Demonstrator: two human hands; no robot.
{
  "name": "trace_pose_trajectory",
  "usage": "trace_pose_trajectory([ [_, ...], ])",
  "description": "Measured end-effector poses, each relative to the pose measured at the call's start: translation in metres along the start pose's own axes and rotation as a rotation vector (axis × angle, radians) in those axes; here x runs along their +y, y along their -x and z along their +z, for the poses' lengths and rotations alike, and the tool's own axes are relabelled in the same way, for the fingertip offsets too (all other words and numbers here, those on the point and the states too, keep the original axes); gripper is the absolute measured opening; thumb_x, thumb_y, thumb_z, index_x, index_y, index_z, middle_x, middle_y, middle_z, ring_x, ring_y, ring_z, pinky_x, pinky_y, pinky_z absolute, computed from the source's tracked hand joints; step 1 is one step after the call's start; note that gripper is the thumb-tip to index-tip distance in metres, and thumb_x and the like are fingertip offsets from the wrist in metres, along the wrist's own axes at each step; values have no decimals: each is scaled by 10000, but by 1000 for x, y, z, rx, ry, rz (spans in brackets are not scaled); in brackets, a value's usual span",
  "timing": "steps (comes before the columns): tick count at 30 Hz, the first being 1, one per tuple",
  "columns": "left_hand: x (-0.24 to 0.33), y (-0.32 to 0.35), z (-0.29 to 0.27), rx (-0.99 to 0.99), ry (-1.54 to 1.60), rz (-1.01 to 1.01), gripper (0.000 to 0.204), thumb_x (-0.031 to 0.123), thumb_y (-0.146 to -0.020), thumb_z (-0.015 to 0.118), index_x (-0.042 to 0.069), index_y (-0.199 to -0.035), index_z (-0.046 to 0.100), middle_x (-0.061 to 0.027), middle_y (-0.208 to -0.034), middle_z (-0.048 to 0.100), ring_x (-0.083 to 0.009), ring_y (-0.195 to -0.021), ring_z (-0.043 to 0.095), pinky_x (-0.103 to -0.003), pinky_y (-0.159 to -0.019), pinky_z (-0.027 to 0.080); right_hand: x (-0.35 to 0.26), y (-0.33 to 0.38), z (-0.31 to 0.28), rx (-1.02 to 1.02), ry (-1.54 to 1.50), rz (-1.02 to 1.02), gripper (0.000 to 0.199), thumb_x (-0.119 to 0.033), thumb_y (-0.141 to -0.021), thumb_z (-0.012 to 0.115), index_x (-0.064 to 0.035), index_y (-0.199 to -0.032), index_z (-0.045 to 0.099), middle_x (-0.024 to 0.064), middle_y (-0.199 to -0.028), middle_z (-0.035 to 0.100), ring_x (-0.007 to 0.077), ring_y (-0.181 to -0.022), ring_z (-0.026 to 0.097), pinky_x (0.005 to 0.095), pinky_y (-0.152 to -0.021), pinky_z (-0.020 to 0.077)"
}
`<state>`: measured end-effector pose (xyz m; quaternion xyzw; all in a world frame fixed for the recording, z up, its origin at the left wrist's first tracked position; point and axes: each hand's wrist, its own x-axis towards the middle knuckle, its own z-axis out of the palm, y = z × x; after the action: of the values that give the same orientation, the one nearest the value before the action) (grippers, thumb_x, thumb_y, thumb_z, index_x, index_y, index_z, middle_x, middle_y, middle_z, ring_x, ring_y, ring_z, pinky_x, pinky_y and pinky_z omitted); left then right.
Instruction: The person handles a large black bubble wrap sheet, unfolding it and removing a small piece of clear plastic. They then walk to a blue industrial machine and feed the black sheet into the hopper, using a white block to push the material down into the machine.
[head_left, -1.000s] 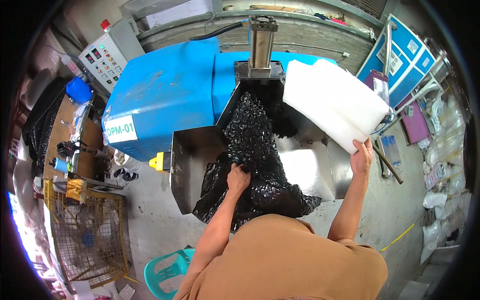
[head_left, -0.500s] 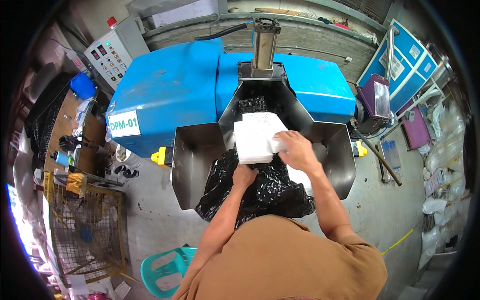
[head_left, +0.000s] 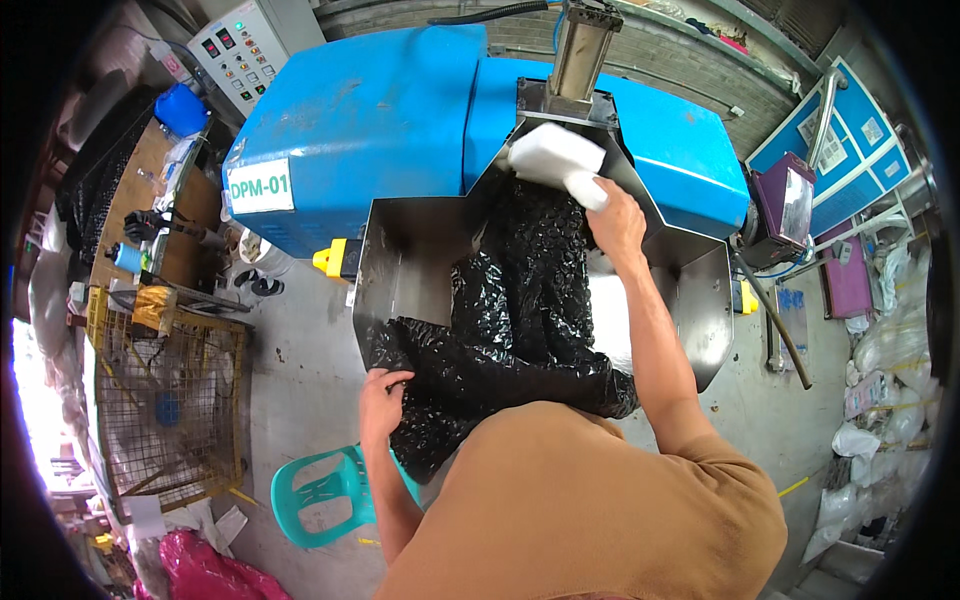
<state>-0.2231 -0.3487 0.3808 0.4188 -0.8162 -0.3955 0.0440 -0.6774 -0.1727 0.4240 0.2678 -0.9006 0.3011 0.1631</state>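
Note:
My right hand [head_left: 617, 222] grips a white stack of folded sheeting [head_left: 555, 155] by a bunched end. The stack is tilted and slightly blurred, at the narrow far end of a metal hopper [head_left: 410, 240]. Crinkled, glossy black plastic film [head_left: 520, 290] lies below it, filling the middle of the hopper and draping over the near edge. At the near left my left hand [head_left: 382, 403] is closed on the border of this film, thumb on top. More white material [head_left: 608, 315] shows on the hopper floor, right of the film.
Behind the hopper stands a blue machine [head_left: 350, 120] with a metal cylinder [head_left: 580, 60]. Yellow-and-black switches [head_left: 335, 260] flank the hopper. A teal plastic chair [head_left: 325, 500] stands at lower left, near a wire cage [head_left: 175, 400]. A rod [head_left: 785, 335] leans at right.
The white stack has moved from mid-hopper to its far end in my right hand. My left hand has shifted left and nearer. The black film is spread wider, and the view has tilted.

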Motion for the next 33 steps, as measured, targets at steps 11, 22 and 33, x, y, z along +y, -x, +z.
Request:
trace_pose_trajectory([
  [11, 55, -76, 96, 69, -31, 136, 789, 389, -951, 697, -77, -1514, 399, -274, -1568, 427, -406, -1431, 456, -434, -1170, 397, 5, -39, -15, -204, 110, 85, 369, -203, -832, 700, -168, -1197, 738, 205, -1040, 756, 411, -1015, 713, 508, -885, 558],
  [22, 75, -111, 141, 73, -217, 43, 893, 312, -834, 837, -19, -1520, 371, -235, -1403, 535, -440, -1102, 676, -506, -923, 566, 82, 74, -19, -243, -265, 525, 552, -304, -750, 878, 62, -1139, 734, 210, -1003, 773, 276, -969, 748, 413, -862, 546],
  [33, 57, -134, 138, 26, -233, 43, 586, 289, -854, 817, -9, -1306, 595, -205, -1283, 630, -424, -1135, 664, -514, -954, 546, 65, 126, -39, 144, -622, 319, 924, -144, -767, 908, -39, -1549, 428, 135, -1290, 691, 198, -1129, 662, 336, -986, 514],
])
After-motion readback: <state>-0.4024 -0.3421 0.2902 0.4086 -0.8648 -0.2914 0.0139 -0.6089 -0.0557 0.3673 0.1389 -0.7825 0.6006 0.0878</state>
